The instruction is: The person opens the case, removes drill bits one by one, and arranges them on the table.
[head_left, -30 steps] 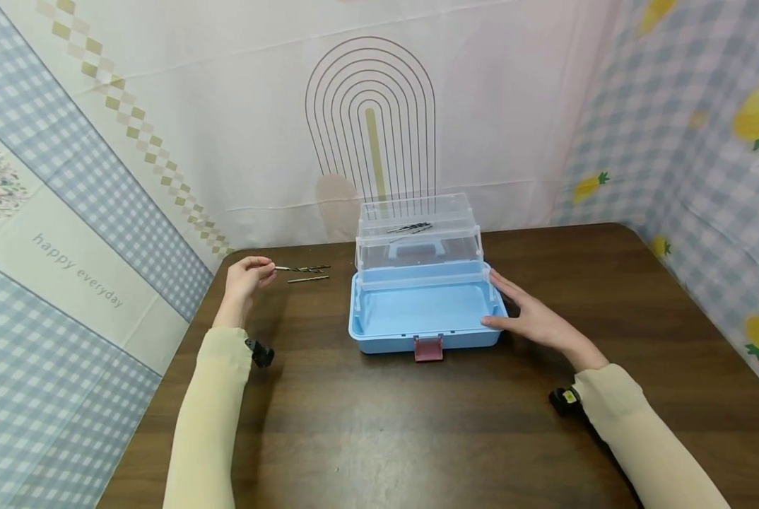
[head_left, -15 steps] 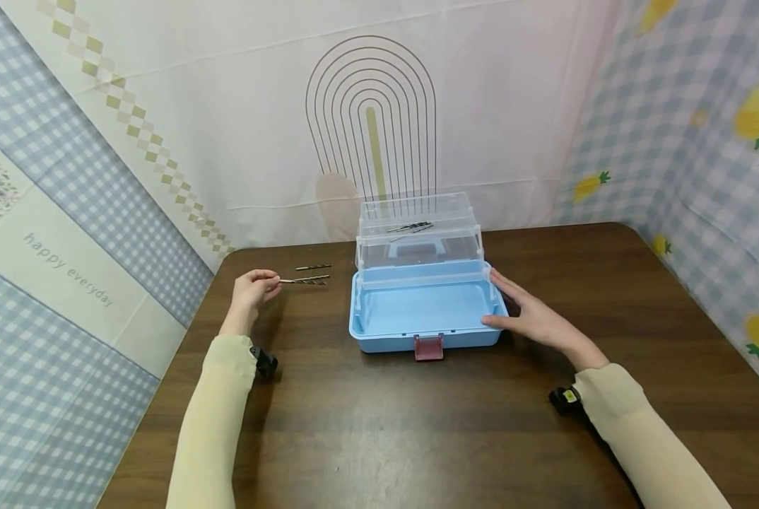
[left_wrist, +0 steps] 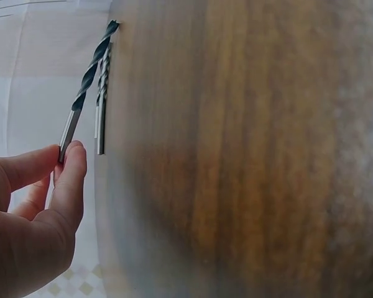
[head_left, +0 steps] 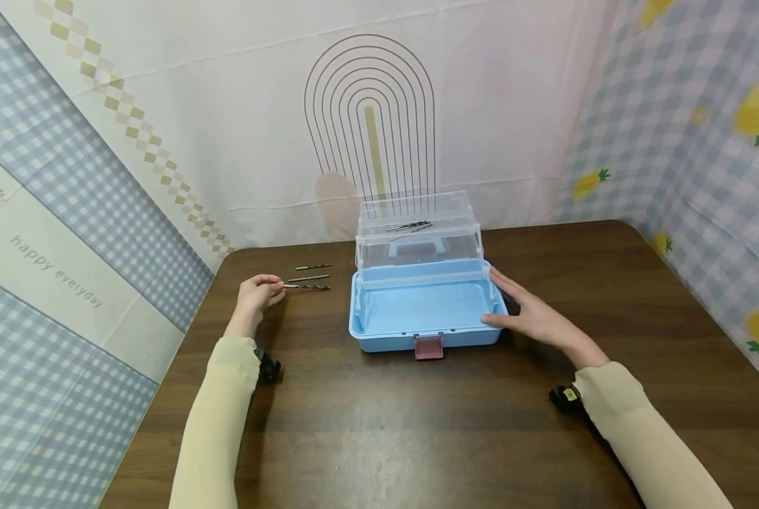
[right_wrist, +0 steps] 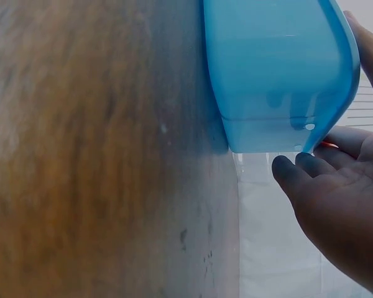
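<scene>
My left hand pinches a drill bit by its plain shank between thumb and fingertips, as the left wrist view shows. The bit's dark spiral end points away from the hand. Just behind it on the table lie two more drill bits, one nearer and one farther. My right hand rests spread on the right side of a light blue toolbox, thumb over the rim and fingers farther back. The toolbox stands open, its clear trays raised.
Several drill bits lie in an upper clear tray. A pink latch hangs at the toolbox front. The brown wooden table ends at a patterned cloth behind and on both sides.
My left hand has come toward me and slightly right with the drill bit, away from the far one and past the other. The right hand and toolbox stay put.
</scene>
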`<state>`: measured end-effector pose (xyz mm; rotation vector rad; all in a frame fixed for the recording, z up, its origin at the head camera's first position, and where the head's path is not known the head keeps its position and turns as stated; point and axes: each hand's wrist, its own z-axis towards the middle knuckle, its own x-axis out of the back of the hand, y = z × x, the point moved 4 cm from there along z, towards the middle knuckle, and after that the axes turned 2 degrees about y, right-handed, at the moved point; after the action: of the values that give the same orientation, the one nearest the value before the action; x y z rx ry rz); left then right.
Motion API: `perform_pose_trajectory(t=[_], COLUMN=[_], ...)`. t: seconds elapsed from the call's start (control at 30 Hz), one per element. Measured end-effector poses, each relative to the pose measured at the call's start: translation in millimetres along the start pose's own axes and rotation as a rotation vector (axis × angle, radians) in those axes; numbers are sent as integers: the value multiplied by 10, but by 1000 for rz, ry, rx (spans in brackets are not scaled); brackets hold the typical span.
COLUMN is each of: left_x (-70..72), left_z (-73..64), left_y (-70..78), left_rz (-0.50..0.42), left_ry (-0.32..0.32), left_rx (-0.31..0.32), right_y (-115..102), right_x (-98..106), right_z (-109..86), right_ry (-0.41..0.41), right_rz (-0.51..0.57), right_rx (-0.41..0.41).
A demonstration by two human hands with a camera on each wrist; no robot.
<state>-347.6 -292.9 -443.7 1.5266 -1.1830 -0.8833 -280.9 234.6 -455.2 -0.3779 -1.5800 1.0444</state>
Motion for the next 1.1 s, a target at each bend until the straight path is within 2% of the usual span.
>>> perform_pose_trajectory(t=[0.23, 0.57, 0.73, 0.8, 0.83, 0.93, 1.0, 1.07, 1.1], left_x=[24, 32, 44, 51, 53, 57, 45, 29, 23], left_z=[122, 145, 138, 124, 108, 46, 8, -12, -10], left_y=[-151, -195, -214, -210, -206, -192, -184, -168, -159], left_rz=[71, 112, 228, 330, 406, 694, 836, 920, 927], left_ry=[32, 75, 66, 11, -35, -210, -321, -385, -395], left_rx=[-22, -40, -60, -101, -126, -220, -282, -328, -336], right_y=[-8, -2, -10, -12, -13, -16, -15, -17, -18], right_x=[9, 9, 13, 8, 2, -18, -21, -13, -5], right_z=[8, 13, 7, 11, 12, 15, 9, -3, -9], right_ry=[-3, -7, -2, 0, -1, -10, -10, -6, -2], right_rz=[1, -1, 4, 3, 4, 9, 8, 7, 5], right_rx=[-7, -9, -2, 0, 1, 3, -2, -9, -12])
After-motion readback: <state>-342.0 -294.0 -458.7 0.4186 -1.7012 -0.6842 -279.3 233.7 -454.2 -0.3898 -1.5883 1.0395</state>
